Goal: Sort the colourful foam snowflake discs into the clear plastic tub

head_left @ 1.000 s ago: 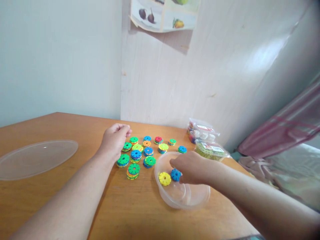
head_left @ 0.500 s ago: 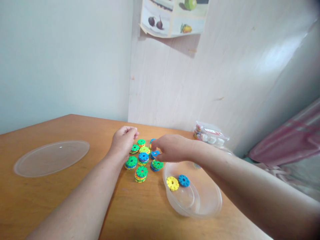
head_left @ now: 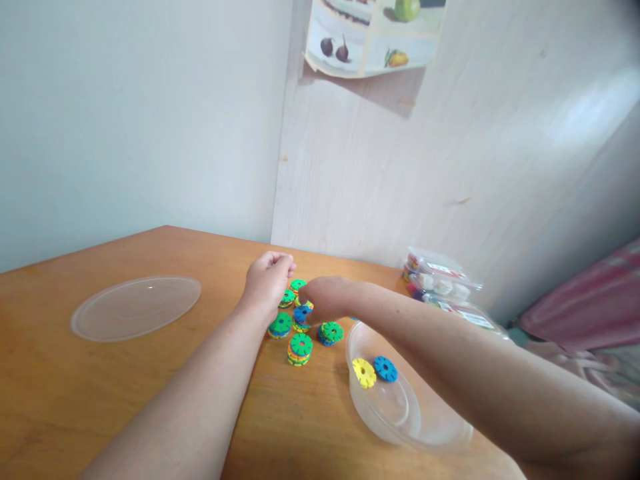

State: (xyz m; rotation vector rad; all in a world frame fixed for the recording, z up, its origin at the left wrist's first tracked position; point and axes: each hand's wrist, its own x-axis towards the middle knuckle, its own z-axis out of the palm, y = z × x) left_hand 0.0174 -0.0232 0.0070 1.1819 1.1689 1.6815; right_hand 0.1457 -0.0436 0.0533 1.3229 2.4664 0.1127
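My left hand is closed, its fingers curled together above the left side of the stacks; whatever it holds, if anything, is hidden. Over the stacks from the right reaches my right hand, fingers bent down and drawn in at a blue-topped stack of notched plastic discs; its grip is mostly hidden. Around them stand green-topped stacks: one nearest me, one at left, one at right, and two farther back. A yellow disc and a blue disc lie in the clear plastic tub.
A clear round lid lies on the left of the wooden table. Clear plastic packs are stacked at the back right by the wall. Pink cloth hangs beyond the right edge. A fruit poster is on the wall.
The view has swung left, so everything sits farther right in the picture. My right hand has moved left across the stacks to the blue-topped one; my left hand stays closed.
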